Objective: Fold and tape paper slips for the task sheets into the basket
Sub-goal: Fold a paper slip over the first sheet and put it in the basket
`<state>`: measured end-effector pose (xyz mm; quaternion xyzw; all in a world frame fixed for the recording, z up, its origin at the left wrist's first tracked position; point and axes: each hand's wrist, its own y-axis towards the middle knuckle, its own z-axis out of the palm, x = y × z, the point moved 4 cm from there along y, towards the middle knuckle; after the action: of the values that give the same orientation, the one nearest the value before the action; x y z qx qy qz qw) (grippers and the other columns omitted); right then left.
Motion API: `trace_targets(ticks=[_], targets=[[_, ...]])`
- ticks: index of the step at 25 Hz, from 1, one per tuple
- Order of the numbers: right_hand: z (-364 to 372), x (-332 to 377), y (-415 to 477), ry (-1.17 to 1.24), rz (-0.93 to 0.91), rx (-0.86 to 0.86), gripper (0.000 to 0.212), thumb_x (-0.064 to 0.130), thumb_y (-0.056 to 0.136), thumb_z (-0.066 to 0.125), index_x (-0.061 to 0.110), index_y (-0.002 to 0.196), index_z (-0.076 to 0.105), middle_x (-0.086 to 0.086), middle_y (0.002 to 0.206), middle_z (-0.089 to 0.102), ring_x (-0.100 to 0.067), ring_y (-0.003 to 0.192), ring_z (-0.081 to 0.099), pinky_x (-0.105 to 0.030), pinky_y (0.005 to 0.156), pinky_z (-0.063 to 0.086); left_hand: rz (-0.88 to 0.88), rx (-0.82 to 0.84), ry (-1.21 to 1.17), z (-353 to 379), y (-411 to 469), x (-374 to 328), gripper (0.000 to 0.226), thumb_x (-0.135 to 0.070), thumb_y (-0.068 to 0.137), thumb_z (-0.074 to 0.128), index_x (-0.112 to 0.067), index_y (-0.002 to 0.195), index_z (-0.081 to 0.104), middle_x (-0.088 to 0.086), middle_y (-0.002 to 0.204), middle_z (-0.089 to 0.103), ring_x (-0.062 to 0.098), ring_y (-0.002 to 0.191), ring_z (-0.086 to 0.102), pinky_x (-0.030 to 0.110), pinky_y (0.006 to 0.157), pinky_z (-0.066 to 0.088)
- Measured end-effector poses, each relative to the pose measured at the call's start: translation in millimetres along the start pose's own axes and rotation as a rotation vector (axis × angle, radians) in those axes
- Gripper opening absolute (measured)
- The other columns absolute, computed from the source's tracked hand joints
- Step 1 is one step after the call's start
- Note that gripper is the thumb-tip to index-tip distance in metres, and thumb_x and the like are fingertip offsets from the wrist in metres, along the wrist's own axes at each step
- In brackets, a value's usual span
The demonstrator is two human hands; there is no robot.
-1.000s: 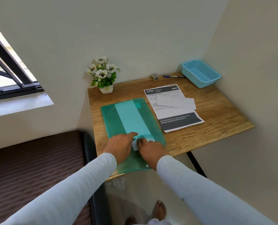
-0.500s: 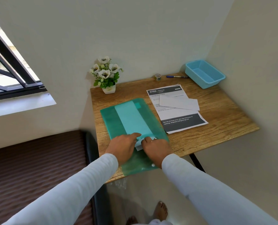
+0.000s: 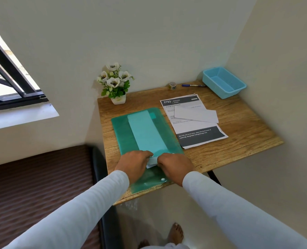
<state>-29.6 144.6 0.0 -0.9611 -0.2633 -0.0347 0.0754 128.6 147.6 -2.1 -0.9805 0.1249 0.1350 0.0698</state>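
Both hands draw closer together: left hand (image 3: pixel 134 166) and right hand (image 3: pixel 174 167) pinch the paper slip (image 3: pixel 151 162) on the green folder (image 3: pixel 124 133), apparently creasing it. Taping remains; the basket (image 3: pixel 224 83) stands well apart.

Green folder (image 3: pixel 124 130), blue basket (image 3: pixel 239 87), wood-grain table (image 3: pixel 239 133), white sleeves (image 3: pixel 95 203).

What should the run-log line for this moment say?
step: folding | left hand: holds white paper slip | right hand: holds same slip | under: green plastic folder | blue basket: nothing visible inside
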Motion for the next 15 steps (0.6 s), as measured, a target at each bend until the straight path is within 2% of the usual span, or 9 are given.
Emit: trace_targets(ticks=[5,8,10,12,15], targets=[[-14.1,-2.1,-15.9,0.108,-0.156,-0.130,0.020,0.033,0.105,0.045,0.023,0.104,0.063,0.003,0.103,0.065,-0.022,0.083,0.061,-0.034,0.066,0.049,0.009,0.023,-0.016,4.4,0.7,1.1,0.036,-0.027,0.107,0.041,-0.029,0.138,0.060,-0.004,0.132,0.067,0.022,0.116,0.063,0.036,0.094,0.053],[-16.0,-8.5,-22.7,0.048,-0.168,-0.279,0.012,0.030,0.098,0.057,0.022,0.097,0.066,0.002,0.095,0.066,-0.023,0.083,0.059,-0.036,0.062,0.051,0.022,0.071,-0.028,7.4,3.1,5.5,0.038,-0.028,0.103,0.049,-0.031,0.139,0.059,-0.007,0.137,0.063,0.020,0.124,0.058,0.037,0.100,0.050],[-15.1,-12.7,-18.6,0.042,-0.101,-0.263,0.012,0.027,0.094,0.065,0.021,0.103,0.070,0.001,0.102,0.066,-0.025,0.094,0.059,-0.038,0.071,0.053,0.039,0.111,-0.023,7.6,3.8,8.3,0.043,-0.026,0.099,0.053,-0.031,0.141,0.057,-0.009,0.142,0.059,0.018,0.130,0.054,0.036,0.105,0.047],[-12.4,-14.8,-13.2,0.025,-0.045,-0.168,0.020,0.025,0.095,0.064,0.022,0.114,0.072,0.001,0.113,0.064,-0.026,0.108,0.054,-0.038,0.086,0.051,0.076,0.146,0.005,6.9,3.3,9.0,0.048,-0.023,0.095,0.055,-0.031,0.143,0.056,-0.010,0.147,0.053,0.018,0.135,0.049,0.035,0.107,0.046],[-14.5,-17.2,-11.9,0.070,-0.036,-0.131,0.022,0.028,0.101,0.058,0.025,0.115,0.075,0.003,0.115,0.065,-0.024,0.111,0.051,-0.039,0.095,0.049,0.104,0.196,0.032,7.2,3.6,9.3,0.053,-0.022,0.093,0.059,-0.029,0.145,0.054,-0.008,0.153,0.045,0.019,0.141,0.041,0.037,0.110,0.044]])
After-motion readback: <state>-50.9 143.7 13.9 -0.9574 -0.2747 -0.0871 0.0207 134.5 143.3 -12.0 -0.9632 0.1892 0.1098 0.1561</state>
